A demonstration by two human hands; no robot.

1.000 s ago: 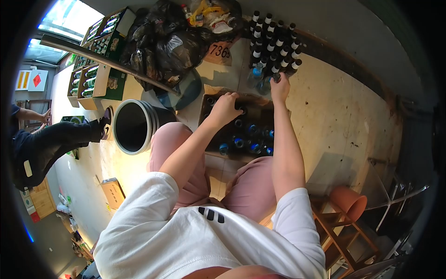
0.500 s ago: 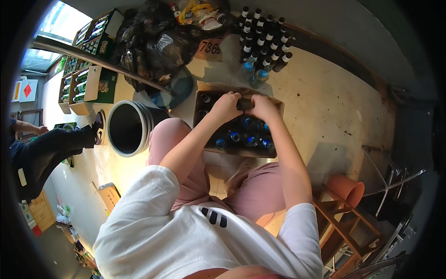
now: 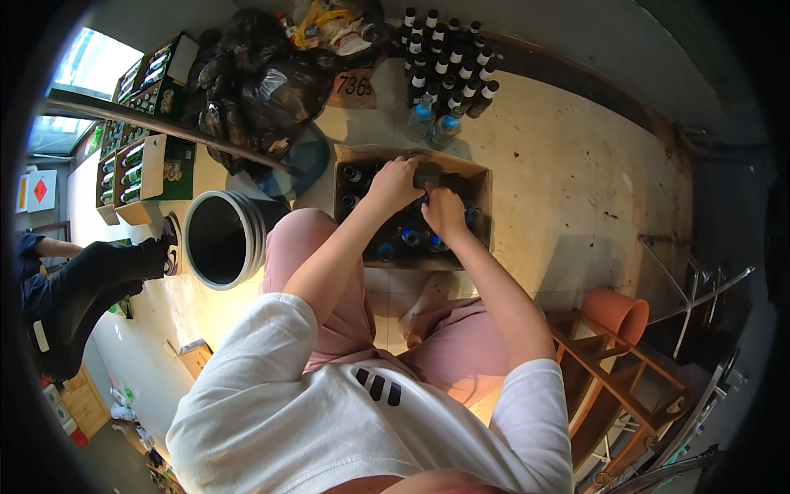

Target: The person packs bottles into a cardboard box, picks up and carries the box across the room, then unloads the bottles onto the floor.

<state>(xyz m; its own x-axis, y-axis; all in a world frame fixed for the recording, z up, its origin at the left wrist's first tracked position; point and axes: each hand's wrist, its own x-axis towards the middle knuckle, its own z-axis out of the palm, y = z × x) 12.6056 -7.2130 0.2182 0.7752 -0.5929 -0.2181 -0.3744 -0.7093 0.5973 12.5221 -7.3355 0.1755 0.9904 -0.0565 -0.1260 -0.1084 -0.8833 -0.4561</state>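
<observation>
An open cardboard box [image 3: 362, 154] stands on the floor in front of my knees, filled with dark bottles, several with blue tops [image 3: 409, 237]. My left hand [image 3: 395, 183] is over the middle of the box, its fingers closed round a dark bottle [image 3: 425, 174] whose lower part is hard to see. Just right of it and lower, my right hand [image 3: 444, 212] is closed with fingers curled down among the bottles. What its fingers grip is hidden. Paler bottle tops [image 3: 352, 174] show along the left side of the box.
Several dark labelled bottles [image 3: 448, 62] and two clear blue-topped bottles [image 3: 445, 130] stand behind the box. A grey bucket [image 3: 191, 239] and black bags [image 3: 271, 90] are to the left, near another person's boot [image 3: 82, 288]. An orange pot [image 3: 629, 319] lies on a wooden rack [image 3: 613, 366] at right.
My right hand has moved left and down, from the dark bottle's right side to the bottles below. My left hand stays near the dark bottle. The view has shifted slightly.
</observation>
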